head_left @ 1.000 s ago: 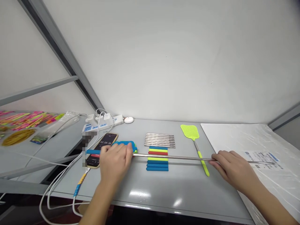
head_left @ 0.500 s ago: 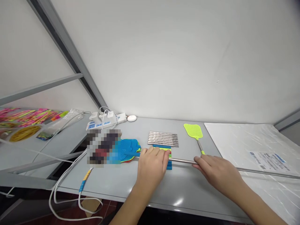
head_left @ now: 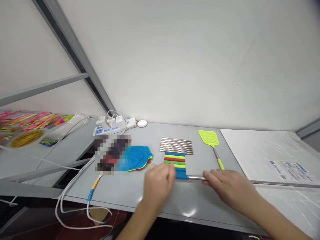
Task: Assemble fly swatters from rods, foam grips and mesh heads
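Observation:
My left hand (head_left: 159, 183), somewhat blurred, is closed around the left end of a blue handle (head_left: 182, 175). A thin metal rod (head_left: 196, 177) runs from that handle's right end into my right hand (head_left: 228, 186), whose fingers are wrapped round it; the rod's far end is hidden. Just behind my hands lies a row of coloured handles (head_left: 175, 159) in blue, yellow, red and green. Several loose metal rods (head_left: 176, 145) lie side by side farther back. Beyond my right hand rests a yellow-green fly swatter (head_left: 209, 138). Blue swatter heads (head_left: 140, 156) are stacked at left.
A white wrapped board (head_left: 260, 150) covers the table's right side. A power strip (head_left: 130, 123) with chargers and a white oval device (head_left: 142, 123) stand along the wall. White cables (head_left: 61, 196) hang over the left front edge. Bright strips (head_left: 35, 121) lie on the left table.
The blue handle has shifted right relative to my left hand and now shows on that hand's right side. Both hands sit slightly lower, uncovering more of the handle row. The view has shifted slightly.

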### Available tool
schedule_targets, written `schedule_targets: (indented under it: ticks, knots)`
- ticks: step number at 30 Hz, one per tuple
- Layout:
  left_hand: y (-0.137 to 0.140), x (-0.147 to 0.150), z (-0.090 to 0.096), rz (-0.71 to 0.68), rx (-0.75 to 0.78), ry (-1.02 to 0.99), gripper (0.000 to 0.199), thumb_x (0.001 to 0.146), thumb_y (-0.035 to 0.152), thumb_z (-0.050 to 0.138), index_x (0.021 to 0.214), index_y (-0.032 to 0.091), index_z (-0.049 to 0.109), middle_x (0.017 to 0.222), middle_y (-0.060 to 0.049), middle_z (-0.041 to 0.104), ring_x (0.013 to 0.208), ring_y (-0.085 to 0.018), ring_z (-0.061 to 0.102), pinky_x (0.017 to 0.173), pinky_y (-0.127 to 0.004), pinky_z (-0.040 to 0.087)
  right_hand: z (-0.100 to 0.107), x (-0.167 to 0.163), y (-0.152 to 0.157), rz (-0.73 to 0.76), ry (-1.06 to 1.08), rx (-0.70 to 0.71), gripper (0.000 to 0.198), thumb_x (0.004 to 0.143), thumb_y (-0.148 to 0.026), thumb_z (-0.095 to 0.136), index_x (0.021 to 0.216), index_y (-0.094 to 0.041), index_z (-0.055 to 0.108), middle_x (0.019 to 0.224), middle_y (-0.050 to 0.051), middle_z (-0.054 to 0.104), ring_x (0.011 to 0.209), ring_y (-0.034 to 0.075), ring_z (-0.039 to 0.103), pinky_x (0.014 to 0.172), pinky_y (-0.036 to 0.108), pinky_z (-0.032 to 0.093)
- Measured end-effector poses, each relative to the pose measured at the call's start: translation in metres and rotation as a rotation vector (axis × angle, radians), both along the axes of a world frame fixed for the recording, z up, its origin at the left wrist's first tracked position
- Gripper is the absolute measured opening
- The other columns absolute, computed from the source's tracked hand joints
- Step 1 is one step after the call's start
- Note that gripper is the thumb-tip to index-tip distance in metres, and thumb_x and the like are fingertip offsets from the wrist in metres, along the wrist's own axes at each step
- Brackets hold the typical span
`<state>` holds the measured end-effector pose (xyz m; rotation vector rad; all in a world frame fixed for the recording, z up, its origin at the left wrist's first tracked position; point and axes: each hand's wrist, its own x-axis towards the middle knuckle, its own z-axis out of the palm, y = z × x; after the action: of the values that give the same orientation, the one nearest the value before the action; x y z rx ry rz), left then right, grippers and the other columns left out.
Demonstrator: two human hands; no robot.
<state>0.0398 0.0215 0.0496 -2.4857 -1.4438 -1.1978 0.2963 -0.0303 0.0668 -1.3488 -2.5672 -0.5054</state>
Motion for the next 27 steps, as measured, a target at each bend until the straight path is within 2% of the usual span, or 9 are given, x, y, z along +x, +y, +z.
schedule_targets:
  ticks: [2,5,11,18,24,27]
  knots:
    - [-0.004,0.007,-0.004,-0.017,-0.008,-0.003,0.041,0.095,0.020,0.044,0.054,0.019,0.040,0.049,0.004,0.040,0.046,-0.011,0.033,0.053,-0.031,0.023,0.000,-0.014,0.000,0.001,0.008,-0.037,0.019,0.101,-0.029,0.040,0.088,-0.021,0.052,0.064,-0.004,0.053,0.054,0.015,0.049,0.055,0.032,0.020]
    - [-0.002,-0.004,-0.007,0.005,-0.003,-0.015,0.040,0.095,0.019,0.045,0.055,0.019,0.039,0.050,0.004,0.037,0.047,-0.011,0.033,0.054,-0.031,0.024,-0.001,-0.022,0.000,0.001,0.024,-0.048,0.016,0.101,-0.029,0.040,0.097,-0.021,0.054,0.068,-0.003,0.055,0.056,0.015,0.050,0.056,0.032,0.022]
    - [0.008,-0.042,-0.007,0.050,-0.014,-0.089,0.041,0.094,0.017,0.044,0.055,0.020,0.034,0.051,0.004,0.033,0.048,-0.010,0.033,0.053,-0.030,0.025,0.003,-0.019,0.000,-0.036,0.070,-0.026,0.026,0.101,-0.030,0.039,0.081,-0.021,0.053,0.063,-0.003,0.052,0.052,0.013,0.044,0.054,0.031,0.019]
    - [0.008,-0.036,-0.003,0.120,-0.029,-0.182,0.041,0.094,0.017,0.042,0.055,0.021,0.030,0.052,0.004,0.030,0.048,-0.011,0.031,0.050,-0.029,0.023,0.021,-0.034,0.007,-0.014,0.008,0.032,0.027,0.101,-0.028,0.039,0.077,-0.021,0.050,0.060,-0.003,0.049,0.049,0.012,0.043,0.050,0.033,0.013]
    - [0.001,-0.029,-0.012,0.061,-0.053,-0.141,0.039,0.094,0.017,0.045,0.057,0.020,0.032,0.052,0.005,0.033,0.049,-0.010,0.033,0.053,-0.029,0.025,0.022,-0.057,0.013,0.033,-0.013,-0.093,0.022,0.099,-0.027,0.042,0.080,-0.021,0.051,0.064,-0.003,0.054,0.050,0.014,0.049,0.050,0.033,0.017]
    - [0.005,-0.040,-0.012,0.077,-0.070,-0.139,0.038,0.094,0.017,0.045,0.058,0.019,0.033,0.053,0.004,0.033,0.050,-0.010,0.034,0.053,-0.029,0.025,0.022,-0.053,0.018,0.014,0.013,-0.074,0.019,0.099,-0.027,0.043,0.087,-0.020,0.055,0.066,-0.002,0.056,0.054,0.015,0.051,0.053,0.032,0.021]
